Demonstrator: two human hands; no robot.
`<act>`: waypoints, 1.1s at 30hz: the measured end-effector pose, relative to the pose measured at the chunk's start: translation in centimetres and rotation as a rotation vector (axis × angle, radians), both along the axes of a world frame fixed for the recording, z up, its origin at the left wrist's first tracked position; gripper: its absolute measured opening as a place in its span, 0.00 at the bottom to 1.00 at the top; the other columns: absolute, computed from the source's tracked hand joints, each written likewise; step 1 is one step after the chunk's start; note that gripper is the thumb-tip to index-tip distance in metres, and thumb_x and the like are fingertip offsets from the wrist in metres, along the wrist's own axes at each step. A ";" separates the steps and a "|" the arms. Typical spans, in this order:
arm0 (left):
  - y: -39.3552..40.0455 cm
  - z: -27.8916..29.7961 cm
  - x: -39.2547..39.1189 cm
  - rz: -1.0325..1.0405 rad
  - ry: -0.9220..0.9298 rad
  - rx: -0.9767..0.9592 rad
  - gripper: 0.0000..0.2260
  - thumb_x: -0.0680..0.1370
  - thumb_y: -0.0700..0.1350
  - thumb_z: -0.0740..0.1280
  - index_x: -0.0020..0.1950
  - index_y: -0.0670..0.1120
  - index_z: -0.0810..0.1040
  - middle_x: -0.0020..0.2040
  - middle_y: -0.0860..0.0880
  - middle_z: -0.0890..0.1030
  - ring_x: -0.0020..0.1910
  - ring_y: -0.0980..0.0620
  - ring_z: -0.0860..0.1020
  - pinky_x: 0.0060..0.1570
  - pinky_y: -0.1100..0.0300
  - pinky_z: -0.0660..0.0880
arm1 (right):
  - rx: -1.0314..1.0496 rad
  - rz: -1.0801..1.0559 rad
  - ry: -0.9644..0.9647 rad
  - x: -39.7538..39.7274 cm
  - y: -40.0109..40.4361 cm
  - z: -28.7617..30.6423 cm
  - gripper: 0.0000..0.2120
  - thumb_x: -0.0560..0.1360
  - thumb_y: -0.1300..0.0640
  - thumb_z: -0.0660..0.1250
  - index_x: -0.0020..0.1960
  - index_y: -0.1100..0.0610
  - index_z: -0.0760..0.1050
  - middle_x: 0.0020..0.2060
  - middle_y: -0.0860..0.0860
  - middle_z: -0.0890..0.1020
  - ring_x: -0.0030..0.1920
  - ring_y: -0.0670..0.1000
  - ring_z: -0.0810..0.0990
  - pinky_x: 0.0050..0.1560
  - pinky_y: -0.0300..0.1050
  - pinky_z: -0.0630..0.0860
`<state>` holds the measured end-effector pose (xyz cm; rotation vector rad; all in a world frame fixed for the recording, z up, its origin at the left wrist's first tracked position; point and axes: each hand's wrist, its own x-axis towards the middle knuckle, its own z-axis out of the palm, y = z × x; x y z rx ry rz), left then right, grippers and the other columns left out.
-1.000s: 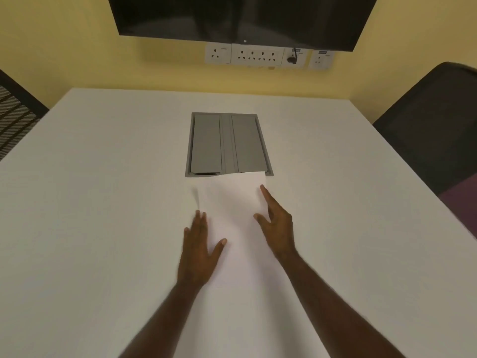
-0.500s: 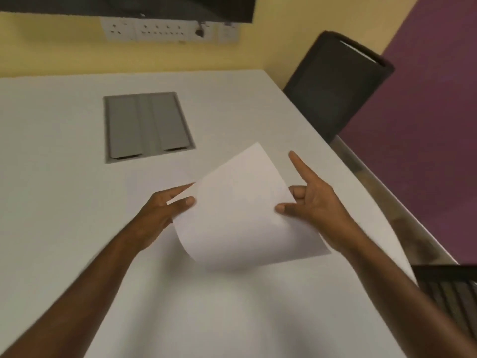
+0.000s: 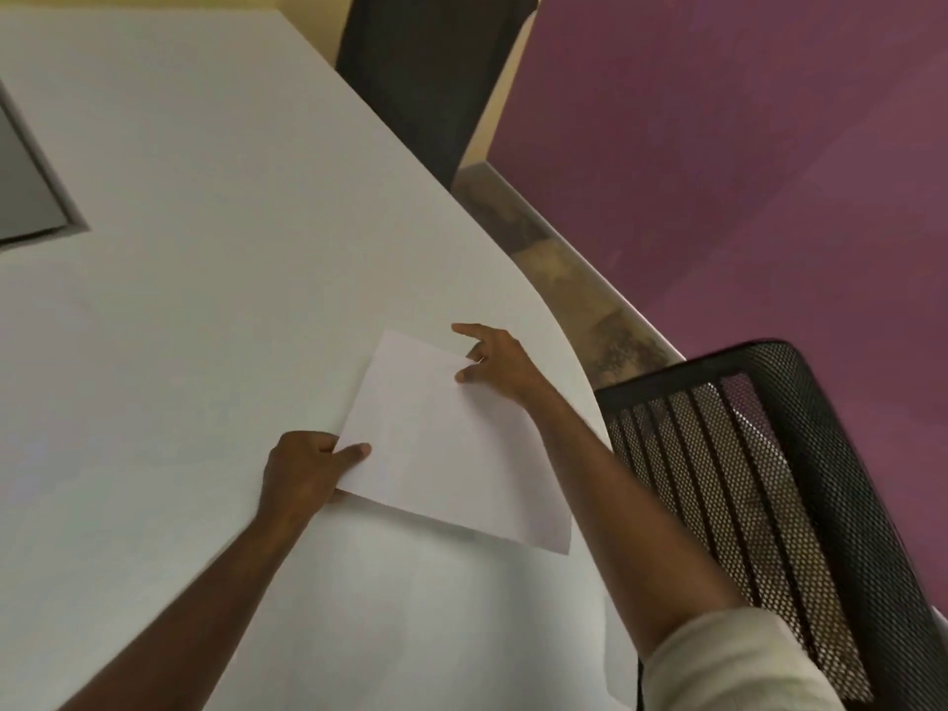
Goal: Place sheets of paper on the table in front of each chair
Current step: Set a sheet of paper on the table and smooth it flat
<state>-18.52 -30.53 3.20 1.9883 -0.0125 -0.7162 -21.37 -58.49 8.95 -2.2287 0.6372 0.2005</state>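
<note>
A white sheet of paper hangs just above the white table, near its right edge. My left hand pinches the sheet's near-left edge between thumb and fingers. My right hand holds the far-right edge, with the index finger stretched out. A black mesh chair stands right beside this part of the table. A second dark chair stands further back along the same side.
A grey cable box lid is set into the table at the far left. A purple wall and a strip of floor run along the right. More white paper lies under my forearms.
I have turned to the right and carried the sheet from the table's middle toward the right edge by the mesh chair. It is lower and flatter now.
</note>
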 end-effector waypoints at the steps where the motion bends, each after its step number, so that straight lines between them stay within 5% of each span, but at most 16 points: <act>1: -0.6 -0.7 -0.4 -0.018 0.002 0.046 0.19 0.71 0.50 0.79 0.24 0.46 0.77 0.22 0.52 0.77 0.23 0.47 0.80 0.32 0.54 0.80 | -0.016 -0.005 0.015 -0.3 -0.4 -1.5 0.36 0.67 0.64 0.79 0.73 0.49 0.73 0.44 0.52 0.80 0.47 0.51 0.79 0.51 0.41 0.73; 5: -1.9 -2.8 -1.8 -0.046 0.021 0.130 0.15 0.72 0.52 0.77 0.33 0.42 0.82 0.27 0.45 0.83 0.24 0.45 0.82 0.32 0.59 0.74 | -0.037 -0.057 0.041 -1.9 -0.7 -6.6 0.34 0.68 0.63 0.77 0.72 0.48 0.74 0.46 0.50 0.80 0.49 0.51 0.80 0.50 0.39 0.70; 10: -2.6 -3.9 -2.7 -0.117 -0.015 0.224 0.18 0.73 0.53 0.75 0.30 0.42 0.79 0.23 0.46 0.81 0.23 0.47 0.82 0.32 0.60 0.73 | -0.025 -0.184 -0.056 -3.2 0.0 -9.6 0.30 0.69 0.63 0.74 0.69 0.47 0.76 0.46 0.47 0.78 0.49 0.47 0.78 0.50 0.37 0.71; 16: -2.8 -4.3 -3.1 -0.196 -0.161 0.367 0.23 0.73 0.54 0.74 0.26 0.44 0.69 0.21 0.49 0.78 0.24 0.50 0.80 0.31 0.59 0.72 | -0.245 -0.157 -0.111 -4.2 -0.1 -10.3 0.31 0.69 0.56 0.78 0.71 0.47 0.74 0.60 0.50 0.79 0.62 0.53 0.73 0.66 0.51 0.69; 21: -2.9 -4.5 -3.1 -0.289 -0.323 0.493 0.24 0.72 0.59 0.74 0.29 0.46 0.66 0.27 0.51 0.74 0.30 0.47 0.74 0.30 0.59 0.64 | -0.244 -0.178 -0.138 -4.8 -0.4 -10.4 0.31 0.70 0.54 0.78 0.70 0.47 0.74 0.64 0.49 0.78 0.65 0.54 0.72 0.68 0.51 0.67; 25: -2.5 -4.6 -2.7 -0.346 -0.363 0.543 0.20 0.71 0.66 0.71 0.37 0.50 0.74 0.36 0.53 0.78 0.38 0.47 0.78 0.38 0.57 0.70 | -0.244 -0.173 -0.149 -5.2 -0.4 -10.4 0.29 0.71 0.53 0.78 0.70 0.48 0.74 0.65 0.49 0.77 0.67 0.54 0.71 0.69 0.52 0.67; 33: -2.0 -4.3 -3.5 -0.419 -0.404 0.580 0.22 0.70 0.68 0.71 0.43 0.50 0.72 0.38 0.53 0.78 0.39 0.48 0.79 0.38 0.58 0.72 | -0.233 -0.165 -0.143 -5.5 -0.1 -10.6 0.29 0.70 0.51 0.78 0.70 0.48 0.75 0.65 0.50 0.75 0.68 0.55 0.70 0.68 0.49 0.64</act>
